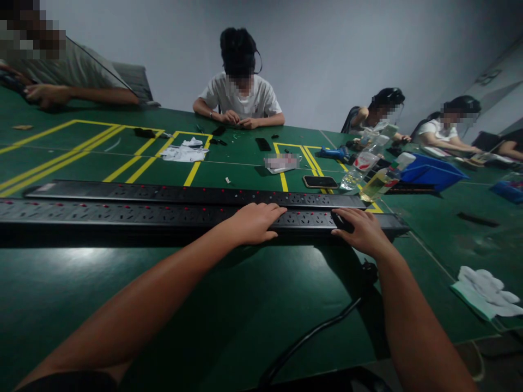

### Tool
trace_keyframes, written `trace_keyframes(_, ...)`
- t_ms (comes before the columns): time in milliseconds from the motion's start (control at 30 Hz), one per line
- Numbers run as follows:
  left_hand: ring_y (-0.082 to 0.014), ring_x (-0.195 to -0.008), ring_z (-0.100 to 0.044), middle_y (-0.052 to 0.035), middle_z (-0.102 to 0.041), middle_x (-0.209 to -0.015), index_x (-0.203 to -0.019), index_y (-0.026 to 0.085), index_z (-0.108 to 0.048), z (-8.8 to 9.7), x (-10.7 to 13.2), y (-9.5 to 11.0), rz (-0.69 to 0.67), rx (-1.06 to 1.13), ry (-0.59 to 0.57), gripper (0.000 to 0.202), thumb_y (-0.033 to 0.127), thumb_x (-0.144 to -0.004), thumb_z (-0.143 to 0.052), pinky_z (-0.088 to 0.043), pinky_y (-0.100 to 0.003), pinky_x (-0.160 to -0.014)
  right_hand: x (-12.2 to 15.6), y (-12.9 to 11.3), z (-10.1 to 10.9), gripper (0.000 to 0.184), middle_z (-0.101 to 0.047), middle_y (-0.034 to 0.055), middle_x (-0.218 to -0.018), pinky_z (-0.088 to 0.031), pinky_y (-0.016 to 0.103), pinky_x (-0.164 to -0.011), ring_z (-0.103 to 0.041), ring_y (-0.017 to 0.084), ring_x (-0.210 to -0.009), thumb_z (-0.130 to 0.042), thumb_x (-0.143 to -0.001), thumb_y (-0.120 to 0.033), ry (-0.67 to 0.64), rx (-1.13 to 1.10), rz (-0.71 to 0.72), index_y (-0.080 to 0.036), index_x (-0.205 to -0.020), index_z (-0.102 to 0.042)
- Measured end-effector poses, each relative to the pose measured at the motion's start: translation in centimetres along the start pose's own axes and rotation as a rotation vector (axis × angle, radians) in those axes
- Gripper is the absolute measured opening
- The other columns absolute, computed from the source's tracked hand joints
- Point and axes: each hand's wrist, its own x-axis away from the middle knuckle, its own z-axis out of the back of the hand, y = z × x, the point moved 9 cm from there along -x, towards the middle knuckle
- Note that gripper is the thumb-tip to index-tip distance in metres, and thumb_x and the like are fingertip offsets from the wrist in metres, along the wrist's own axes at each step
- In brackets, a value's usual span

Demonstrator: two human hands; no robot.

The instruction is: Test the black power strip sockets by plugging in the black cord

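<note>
Two long black power strips lie side by side across the green table (171, 305). My left hand (255, 222) rests on the near power strip (122, 215), fingers curled over its top. My right hand (362, 231) grips the same strip near its right end, fingers closed on a small black part I cannot make out. The far power strip (183, 193) lies just behind, untouched. A black cable (310, 335) runs from under my right hand toward the table's front edge.
A phone (321, 182), clear bottles (359, 169) and a blue bin (433, 171) stand at the right. White gloves (488, 291) lie near the right edge. Several other people sit across and along the table. Yellow lines mark the surface.
</note>
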Motion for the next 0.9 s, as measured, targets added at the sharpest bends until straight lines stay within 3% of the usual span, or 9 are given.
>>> trace_keyframes(233,-0.0275,-0.122,-0.049,-0.0116,-0.045,-0.144,-0.146,0.021,-0.030,0.0,-0.1,0.2,-0.002,0.018,-0.019,0.067,0.048,-0.088,-0.050,-0.037,-0.039,-0.100,-0.1,-0.8,0.1,0.054,-0.056,0.0082,-0.135,-0.032,0.053,-0.100,-0.047,0.032,-0.125,-0.053,-0.086,-0.054,-0.020,0.011,0.011,-0.029,-0.134,-0.050)
trace_keyframes(367,-0.0276,-0.116,-0.052,-0.0117,-0.048,-0.140,-0.146,0.022,-0.031,0.3,-0.2,0.1,0.039,0.022,-0.029,0.068,0.052,-0.087,-0.050,-0.040,-0.039,-0.096,-0.4,-1.5,-0.3,0.063,-0.055,0.0091,-0.134,-0.033,0.055,-0.099,-0.048,0.033,-0.123,-0.055,-0.083,-0.061,-0.029,0.030,-0.004,-0.030,-0.137,-0.048)
trace_keyframes(500,-0.0306,-0.109,-0.057,-0.0142,-0.055,-0.130,-0.143,0.022,-0.036,0.6,1.0,-1.7,0.180,-0.015,-0.119,0.073,0.057,-0.082,-0.055,-0.045,-0.040,-0.087,-0.7,-1.6,-0.7,0.063,-0.057,0.0092,-0.130,-0.035,0.054,-0.098,-0.049,0.033,-0.120,-0.055,-0.082,-0.063,-0.017,0.032,-0.014,-0.032,-0.137,-0.048)
trace_keyframes(633,-0.0324,-0.103,-0.060,-0.0148,-0.059,-0.123,-0.129,0.020,-0.050,0.7,2.3,-3.7,0.307,-0.056,-0.205,0.067,0.059,-0.075,-0.061,-0.047,-0.040,-0.081,-0.7,-1.5,-0.8,0.060,-0.057,0.0093,-0.129,-0.036,0.054,-0.097,-0.051,0.033,-0.119,-0.052,-0.084,-0.062,-0.010,0.034,0.001,-0.032,-0.137,-0.049)
trace_keyframes(733,-0.0322,-0.102,-0.061,-0.0130,-0.062,-0.120,-0.119,0.020,-0.056,0.9,2.1,-3.9,0.280,-0.056,-0.191,0.063,0.063,-0.074,-0.062,-0.048,-0.039,-0.077,-0.6,-1.5,-0.8,0.060,-0.057,0.0089,-0.130,-0.036,0.053,-0.097,-0.051,0.033,-0.118,-0.051,-0.085,-0.061,-0.016,0.048,0.002,-0.032,-0.138,-0.048)
trace_keyframes(900,-0.0328,-0.103,-0.062,-0.0113,-0.063,-0.120,-0.119,0.022,-0.056,0.9,1.7,-3.9,0.241,-0.072,-0.182,0.063,0.065,-0.073,-0.062,-0.048,-0.037,-0.073,-0.4,-1.4,-0.9,0.060,-0.057,0.0086,-0.131,-0.036,0.052,-0.098,-0.050,0.033,-0.119,-0.052,-0.086,-0.060,-0.008,0.063,-0.006,-0.032,-0.138,-0.049)
